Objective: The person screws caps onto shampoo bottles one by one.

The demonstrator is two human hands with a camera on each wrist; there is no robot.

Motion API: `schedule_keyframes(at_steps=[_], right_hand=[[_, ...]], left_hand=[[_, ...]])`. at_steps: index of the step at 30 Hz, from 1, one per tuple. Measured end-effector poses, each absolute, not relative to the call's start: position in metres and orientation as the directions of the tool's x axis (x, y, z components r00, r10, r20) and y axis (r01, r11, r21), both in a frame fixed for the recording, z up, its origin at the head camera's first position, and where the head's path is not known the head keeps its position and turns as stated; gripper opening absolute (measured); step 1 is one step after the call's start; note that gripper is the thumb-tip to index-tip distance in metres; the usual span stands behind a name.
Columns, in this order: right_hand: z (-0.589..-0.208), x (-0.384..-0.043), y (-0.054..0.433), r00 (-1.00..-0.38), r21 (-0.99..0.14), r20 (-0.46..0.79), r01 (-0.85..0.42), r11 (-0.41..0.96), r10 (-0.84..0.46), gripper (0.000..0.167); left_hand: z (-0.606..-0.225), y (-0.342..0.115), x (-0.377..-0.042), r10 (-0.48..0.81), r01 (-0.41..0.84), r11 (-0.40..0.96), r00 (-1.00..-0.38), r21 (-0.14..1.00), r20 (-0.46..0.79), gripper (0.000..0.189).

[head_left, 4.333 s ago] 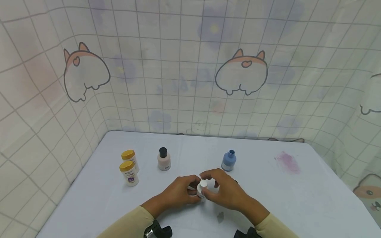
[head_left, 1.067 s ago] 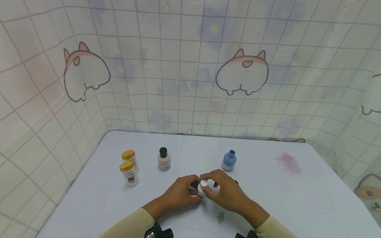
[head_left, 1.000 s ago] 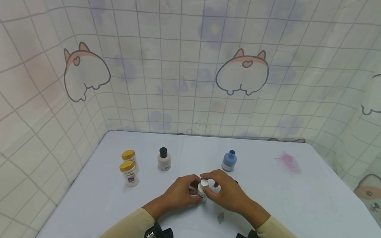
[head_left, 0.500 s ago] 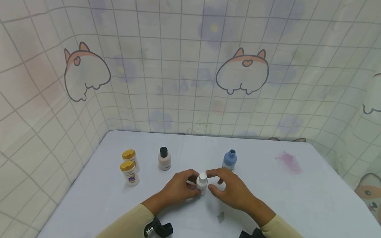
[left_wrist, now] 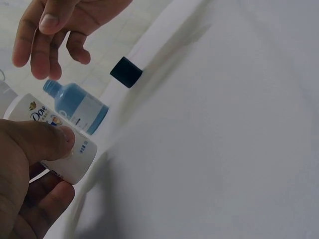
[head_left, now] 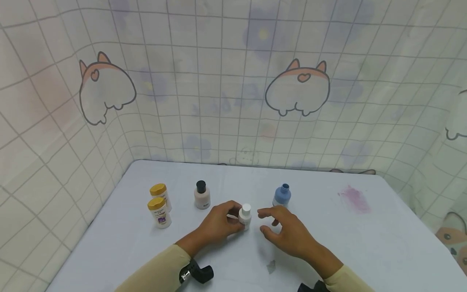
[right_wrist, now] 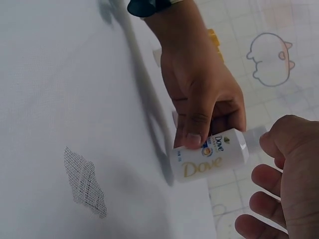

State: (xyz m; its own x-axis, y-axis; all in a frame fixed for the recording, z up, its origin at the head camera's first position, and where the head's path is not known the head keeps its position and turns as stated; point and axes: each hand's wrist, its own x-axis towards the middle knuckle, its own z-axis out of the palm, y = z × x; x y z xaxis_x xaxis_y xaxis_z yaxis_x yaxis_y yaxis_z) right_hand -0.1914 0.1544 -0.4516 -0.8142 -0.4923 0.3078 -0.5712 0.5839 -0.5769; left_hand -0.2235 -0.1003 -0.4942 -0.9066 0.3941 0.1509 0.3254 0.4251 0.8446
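My left hand (head_left: 215,223) grips a small white Dove bottle (head_left: 245,219), thumb on one side and fingers on the other. A white cap (head_left: 246,209) sits on its neck. To the right, my right hand (head_left: 288,231) is spread with thumb and fingers apart, holding nothing, its fingertips a short way from the bottle. Beyond that hand stands a blue bottle (head_left: 282,194) with a bare neck. A black cap (left_wrist: 126,72) rests beside the blue bottle in the left wrist view; in the head view it is hidden.
A pale pink bottle (head_left: 202,198) with a black cap stands farther back. Two white bottles with yellow caps, one in front (head_left: 159,215) and one behind (head_left: 165,194), stand at the left. The white table (head_left: 365,243) bears a pink stain (head_left: 355,199).
My right hand has let go of the white cap and drawn back to the right. My left hand has carried the white bottle slightly forward and left.
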Motion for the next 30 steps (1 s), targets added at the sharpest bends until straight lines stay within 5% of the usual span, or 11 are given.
schedule_keyframes(at_steps=[30], right_hand=[[-0.458,-0.194,0.173,-0.852,-0.578,0.301,-0.520,0.629,-0.429,0.042]], left_hand=[[-0.493,-0.091,-0.255,0.200,0.225,0.487,-0.969,0.844,0.143,0.045]])
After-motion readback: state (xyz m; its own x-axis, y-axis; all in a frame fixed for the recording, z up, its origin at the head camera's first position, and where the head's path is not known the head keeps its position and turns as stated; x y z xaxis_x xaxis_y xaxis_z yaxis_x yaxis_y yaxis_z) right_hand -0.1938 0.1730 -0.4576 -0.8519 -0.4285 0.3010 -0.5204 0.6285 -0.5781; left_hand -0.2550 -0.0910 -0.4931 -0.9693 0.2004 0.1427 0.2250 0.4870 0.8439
